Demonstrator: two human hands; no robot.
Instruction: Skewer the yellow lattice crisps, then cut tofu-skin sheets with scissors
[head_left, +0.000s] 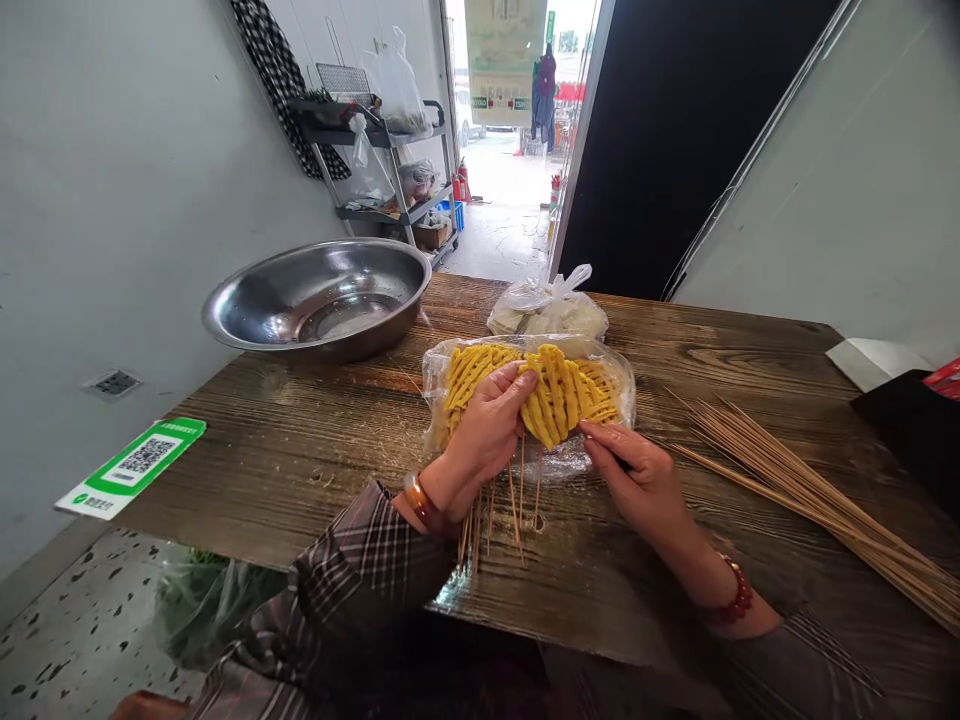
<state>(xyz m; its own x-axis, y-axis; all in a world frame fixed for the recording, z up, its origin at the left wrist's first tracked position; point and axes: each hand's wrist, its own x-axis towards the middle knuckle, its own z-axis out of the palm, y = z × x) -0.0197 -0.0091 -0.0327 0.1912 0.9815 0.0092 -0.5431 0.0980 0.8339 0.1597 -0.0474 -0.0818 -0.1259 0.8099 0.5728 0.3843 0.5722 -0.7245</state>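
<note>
Wooden worktop point(345, 430) all round, steel basin point(262, 300) left past both grips. Clear bag point(570, 464) of yellow lattice slices point(480, 370) just beyond them, knotted bag point(553, 290) of pale stuff point(566, 322) behind that. Left hand point(486, 425) pinches one slice point(551, 400); right hand's point(641, 475) at its edge, can't tell if gripping.

Opens leftward across the tabletop point(315, 440), between the steel basin point(300, 292) and the left hand point(491, 422). Gets blocked straight ahead by the plastic bag point(576, 463) under the yellow pieces point(480, 372) — then by the knotted bag point(555, 305) just behind. Opens again between the knotted bag and the loose skewers point(814, 490) — ends at the black box point(904, 440), far right.
</note>
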